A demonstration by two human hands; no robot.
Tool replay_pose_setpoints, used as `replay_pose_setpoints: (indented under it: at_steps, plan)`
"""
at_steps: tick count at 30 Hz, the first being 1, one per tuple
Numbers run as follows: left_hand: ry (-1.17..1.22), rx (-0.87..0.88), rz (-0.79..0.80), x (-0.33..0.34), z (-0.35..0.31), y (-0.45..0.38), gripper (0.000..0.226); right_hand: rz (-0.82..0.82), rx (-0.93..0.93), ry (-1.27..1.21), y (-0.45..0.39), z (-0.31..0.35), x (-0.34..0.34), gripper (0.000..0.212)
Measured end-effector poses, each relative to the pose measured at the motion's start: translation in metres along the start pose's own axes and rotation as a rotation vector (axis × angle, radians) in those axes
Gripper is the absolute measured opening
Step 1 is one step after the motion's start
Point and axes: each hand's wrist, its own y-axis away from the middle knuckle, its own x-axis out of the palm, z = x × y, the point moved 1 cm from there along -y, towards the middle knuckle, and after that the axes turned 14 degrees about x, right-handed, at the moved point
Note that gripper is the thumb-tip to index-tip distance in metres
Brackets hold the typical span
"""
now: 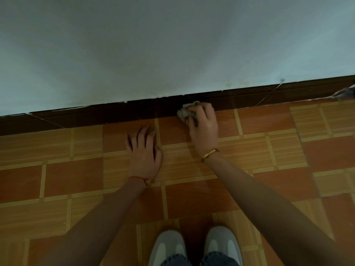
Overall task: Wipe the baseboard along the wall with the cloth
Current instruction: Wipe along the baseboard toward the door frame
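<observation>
A dark brown baseboard [115,114] runs along the foot of the pale wall, rising from left to right. My right hand [204,127] grips a crumpled grey cloth [186,111] and holds it against the baseboard near the middle of the view. My left hand [143,150] rests on the floor tiles just left of it, a short way in front of the baseboard, with its fingers spread and bent at the tips. It holds nothing.
The floor [76,177] is orange and tan patterned tile. My two grey shoes [196,244] stand at the bottom centre. A greyish object [343,93] lies against the baseboard at the far right edge. The wall [172,45] above is plain.
</observation>
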Motion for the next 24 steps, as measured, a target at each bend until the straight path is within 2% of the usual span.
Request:
replay_pose_setpoints:
  at_steps: [5,9,13,19,24]
  plan:
    - [0.006,-0.009,0.004,0.000,0.000,0.000,0.051,-0.048,0.184,0.065,-0.007,-0.041,-0.022,0.021]
    - [0.000,-0.015,0.013,0.001,0.000,-0.001,0.051,-0.033,0.232,0.106,-0.009,-0.043,-0.021,0.027]
    - [-0.008,-0.008,0.006,0.001,-0.001,-0.001,0.051,0.048,0.189,0.116,-0.002,-0.024,-0.006,0.035]
    - [-0.007,-0.002,0.005,0.000,0.000,-0.001,0.051,0.176,-0.011,0.157,0.000,-0.020,-0.003,0.026]
    - [0.001,0.008,0.003,0.001,0.001,0.000,0.051,0.021,0.182,0.149,-0.014,-0.051,-0.033,0.029]
